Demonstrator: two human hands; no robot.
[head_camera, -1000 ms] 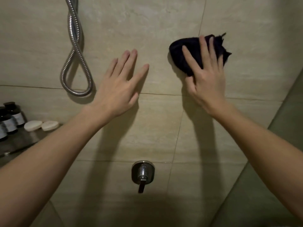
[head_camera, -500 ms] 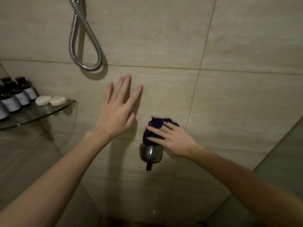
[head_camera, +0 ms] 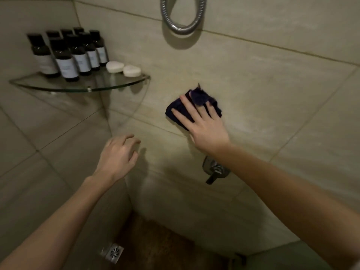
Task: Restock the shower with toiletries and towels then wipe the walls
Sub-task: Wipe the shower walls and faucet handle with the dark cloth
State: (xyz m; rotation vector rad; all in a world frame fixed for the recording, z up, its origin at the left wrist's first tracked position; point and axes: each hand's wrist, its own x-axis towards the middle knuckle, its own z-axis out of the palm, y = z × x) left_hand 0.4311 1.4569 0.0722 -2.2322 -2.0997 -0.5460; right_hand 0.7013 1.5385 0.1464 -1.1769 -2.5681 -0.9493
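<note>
My right hand [head_camera: 204,125] presses a dark blue cloth [head_camera: 198,98] flat against the beige tiled wall [head_camera: 272,84], fingers spread straight over it, just above the chrome mixer handle [head_camera: 214,170]. My left hand [head_camera: 118,154] hovers off the wall near the corner, fingers loosely curled, holding nothing. On the glass corner shelf [head_camera: 81,86] stand several dark toiletry bottles [head_camera: 67,62] and two white soaps [head_camera: 123,69].
A chrome shower hose [head_camera: 181,26] loops down the wall at the top. A square floor drain [head_camera: 113,252] sits on the dark pebbled floor below. A glass panel edge shows at the lower right.
The view has tilted down and left. My right hand slid the cloth from upper right down to the mixer, then slightly up. My left hand came off the wall and its fingers curled.
</note>
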